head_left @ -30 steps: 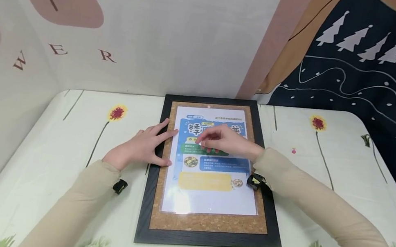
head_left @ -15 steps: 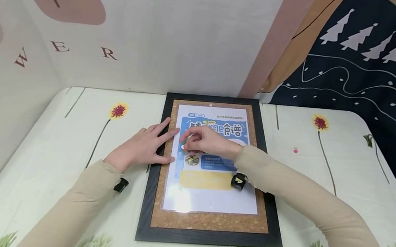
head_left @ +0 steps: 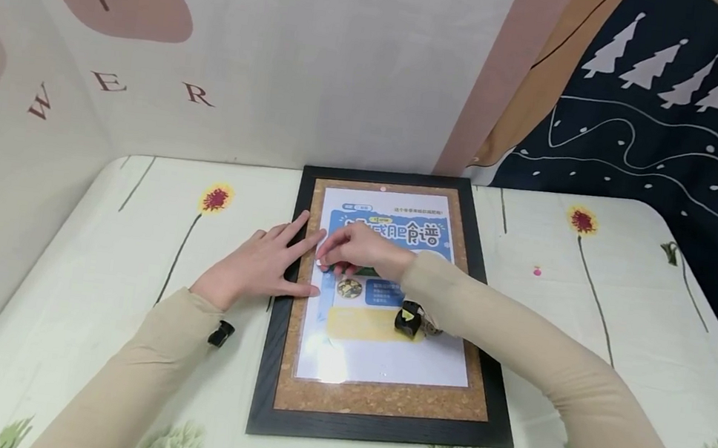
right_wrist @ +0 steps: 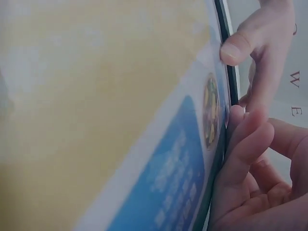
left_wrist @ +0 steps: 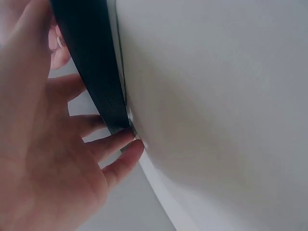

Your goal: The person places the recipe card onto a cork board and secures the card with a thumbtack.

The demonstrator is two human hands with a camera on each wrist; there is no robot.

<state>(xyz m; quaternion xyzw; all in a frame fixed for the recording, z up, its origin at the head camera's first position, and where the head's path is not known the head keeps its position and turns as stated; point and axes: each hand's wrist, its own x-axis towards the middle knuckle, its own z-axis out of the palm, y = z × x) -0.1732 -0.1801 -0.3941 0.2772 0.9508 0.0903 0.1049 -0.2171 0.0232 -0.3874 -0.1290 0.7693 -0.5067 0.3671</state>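
A printed sheet (head_left: pixel 342 360) in a clear, glossy cover lies on a cork board (head_left: pixel 377 403) with a black frame (head_left: pixel 374 431). My left hand (head_left: pixel 252 271) rests with spread fingers across the frame's left side, thumb and index fingertips at the sheet's left edge. In the left wrist view, the fingers (left_wrist: pixel 115 144) touch the frame's outer side. My right hand (head_left: pixel 366 249) pinches a small white pushpin (head_left: pixel 319 263), mostly hidden by the fingertips, at the sheet's left edge between the left thumb and index finger. A pale pushpin (head_left: pixel 383 189) sits at the sheet's top edge.
The board lies on a table with a flower-printed cloth (head_left: pixel 128 240). A white curtain (head_left: pixel 272 56) stands behind it, with a dark tree-patterned one (head_left: pixel 645 139) at the back right. Each wrist wears a small black device (head_left: pixel 221 334).
My right hand has moved left across the sheet with the pushpin, from its middle to its left edge. The left hand has stayed on the frame and sheet edge.
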